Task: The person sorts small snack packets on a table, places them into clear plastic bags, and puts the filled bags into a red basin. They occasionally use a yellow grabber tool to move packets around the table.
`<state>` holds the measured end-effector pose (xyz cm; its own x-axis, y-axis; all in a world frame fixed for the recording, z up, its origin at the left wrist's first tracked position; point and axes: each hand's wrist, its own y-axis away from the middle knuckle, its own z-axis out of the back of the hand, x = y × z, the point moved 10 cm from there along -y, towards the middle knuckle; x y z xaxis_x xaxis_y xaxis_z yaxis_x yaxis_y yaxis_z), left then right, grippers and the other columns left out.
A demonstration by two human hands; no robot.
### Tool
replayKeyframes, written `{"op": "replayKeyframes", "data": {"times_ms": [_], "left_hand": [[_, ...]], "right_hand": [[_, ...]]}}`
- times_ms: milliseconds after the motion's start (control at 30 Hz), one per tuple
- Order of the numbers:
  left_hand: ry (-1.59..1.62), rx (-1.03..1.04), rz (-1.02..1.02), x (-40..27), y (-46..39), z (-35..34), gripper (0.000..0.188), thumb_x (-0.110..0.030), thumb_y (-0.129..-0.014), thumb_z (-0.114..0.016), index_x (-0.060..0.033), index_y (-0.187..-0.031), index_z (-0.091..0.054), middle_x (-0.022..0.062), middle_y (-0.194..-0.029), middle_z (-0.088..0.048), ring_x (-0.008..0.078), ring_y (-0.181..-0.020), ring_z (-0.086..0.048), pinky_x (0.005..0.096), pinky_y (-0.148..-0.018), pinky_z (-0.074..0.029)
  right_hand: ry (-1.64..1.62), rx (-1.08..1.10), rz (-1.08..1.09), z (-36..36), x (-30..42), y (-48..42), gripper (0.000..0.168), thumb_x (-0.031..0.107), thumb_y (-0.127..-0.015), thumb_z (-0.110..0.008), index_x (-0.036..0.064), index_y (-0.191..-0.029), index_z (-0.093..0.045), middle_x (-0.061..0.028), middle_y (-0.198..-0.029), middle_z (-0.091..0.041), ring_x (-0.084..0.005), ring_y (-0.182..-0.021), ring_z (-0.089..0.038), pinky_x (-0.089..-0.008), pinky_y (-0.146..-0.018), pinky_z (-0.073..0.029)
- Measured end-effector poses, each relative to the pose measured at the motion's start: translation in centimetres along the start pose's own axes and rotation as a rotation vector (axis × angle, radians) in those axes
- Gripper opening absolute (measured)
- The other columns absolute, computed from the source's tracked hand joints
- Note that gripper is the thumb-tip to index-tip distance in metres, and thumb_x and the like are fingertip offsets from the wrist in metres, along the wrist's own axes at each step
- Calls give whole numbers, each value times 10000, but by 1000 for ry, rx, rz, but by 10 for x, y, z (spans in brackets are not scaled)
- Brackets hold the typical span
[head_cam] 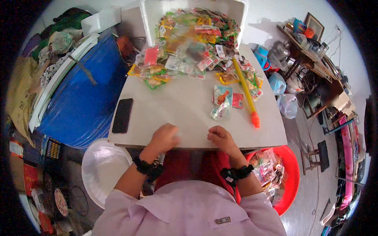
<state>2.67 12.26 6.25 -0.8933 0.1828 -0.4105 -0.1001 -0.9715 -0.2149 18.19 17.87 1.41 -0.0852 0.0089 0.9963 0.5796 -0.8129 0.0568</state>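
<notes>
My left hand (164,137) is over the front edge of the white table (177,109), blurred, its fingers curled inward. My right hand (221,138) is level with it, with fingers bent toward the thumb and nothing visible in them. Just beyond the right hand lie a light-blue printed food packet (222,95), a clear-and-white packet (221,111) and a red packet (237,100). A yellow rod with an orange end (244,85) slants along the right side. Left of my left hand rests a dark smartphone (122,115).
A white foam box (244,20) at the back spills a heap of sealed food packets (189,56) onto the table. A red basin (292,177) with packets stands low right, a white basin (103,171) low left. A blue plastic container (85,94) flanks the table; bags (288,104) hang opposite.
</notes>
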Motion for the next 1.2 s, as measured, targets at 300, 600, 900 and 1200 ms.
{"op": "replayKeyframes", "data": {"times_ms": [300, 600, 900, 1200], "left_hand": [[-80, 95, 65, 8, -10, -25, 151, -168, -642, -434, -19, -653, -456, 165, -682, -480, 332, -653, -474, 419, -580, -388], [-82, 51, 146, 9, -16, -25, 148, -159, -671, -403, -24, -669, -462, 174, -684, -496, 338, -641, -482, 424, -563, -390], [177, -178, 213, 18, -16, -18, 173, -171, -697, -400, -7, -646, -417, 174, -645, -470, 340, -623, -449, 416, -533, -351], [441, -320, 305, 41, -10, -12, 150, -143, -707, -424, -1, -660, -415, 161, -606, -450, 316, -571, -435, 367, -515, -350]], "right_hand": [[188, -93, 96, -3, -14, -22, 173, 115, -732, -464, 7, -867, -470, -70, -714, -488, -119, -678, -463, -258, -621, -394], [179, -62, 8, -10, -7, -20, 168, 106, -725, -498, 15, -863, -468, -7, -729, -478, -72, -673, -433, -198, -578, -372], [280, -177, 172, -36, 12, -42, 297, 144, -711, -492, 7, -964, -417, -123, -733, -530, -185, -638, -518, -282, -552, -411], [118, -155, 49, -63, -19, -80, 293, 100, -670, -495, -3, -933, -420, -134, -644, -532, -222, -582, -531, -309, -514, -414]]}}
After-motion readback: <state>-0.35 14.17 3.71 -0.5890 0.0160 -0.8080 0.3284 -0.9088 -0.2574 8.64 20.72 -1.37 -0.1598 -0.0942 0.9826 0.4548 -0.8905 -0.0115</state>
